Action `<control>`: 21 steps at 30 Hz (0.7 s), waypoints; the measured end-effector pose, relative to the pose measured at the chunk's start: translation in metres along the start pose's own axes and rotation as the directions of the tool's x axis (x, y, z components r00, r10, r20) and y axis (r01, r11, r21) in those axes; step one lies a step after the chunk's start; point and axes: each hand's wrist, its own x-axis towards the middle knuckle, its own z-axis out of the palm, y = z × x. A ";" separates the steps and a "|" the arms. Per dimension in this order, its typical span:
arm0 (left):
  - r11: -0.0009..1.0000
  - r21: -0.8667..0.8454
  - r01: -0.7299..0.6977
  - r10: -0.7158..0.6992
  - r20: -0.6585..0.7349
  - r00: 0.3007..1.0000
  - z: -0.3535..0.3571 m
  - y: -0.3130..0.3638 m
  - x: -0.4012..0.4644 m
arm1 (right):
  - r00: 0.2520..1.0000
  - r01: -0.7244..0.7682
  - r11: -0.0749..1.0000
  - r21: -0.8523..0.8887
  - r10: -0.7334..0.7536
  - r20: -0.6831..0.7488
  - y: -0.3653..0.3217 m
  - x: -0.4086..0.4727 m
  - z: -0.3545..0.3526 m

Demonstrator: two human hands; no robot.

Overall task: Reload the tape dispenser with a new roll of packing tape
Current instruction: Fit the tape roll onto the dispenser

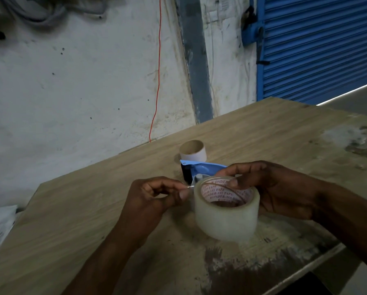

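Now: free end of new tape roll [226,211] being picked loose.

From l. to r.: left hand [155,201] is kept at the roll's left rim, thumb and forefinger pressed together on a thin tab of tape, prob. to peel a leader for threading. Roll is steadied just above the wooden table [76,220] by right hand [269,188], fingers curled over the far rim, thumb inside the core. Blue dispenser [199,169] lies just behind, unloaded; empty core [192,150] stands beyond it.

Single view from my head, facing forward and down, close over the table [76,209], wall [72,92] beyond
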 end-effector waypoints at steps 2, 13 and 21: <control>1.000 -0.010 -0.012 0.012 -0.030 0.999 -0.001 0.002 0.003 | 1.000 -0.012 1.000 0.000 0.012 0.019 -0.002 -0.001 -0.002; 1.000 0.018 -0.004 0.002 0.081 0.997 -0.011 -0.010 0.036 | 0.999 0.024 0.996 -0.085 -0.026 -0.019 -0.011 0.007 0.008; 0.966 0.184 -0.181 0.176 0.047 0.983 -0.013 -0.038 0.078 | 0.912 0.000 0.956 -0.294 -0.120 -0.393 -0.032 0.016 0.019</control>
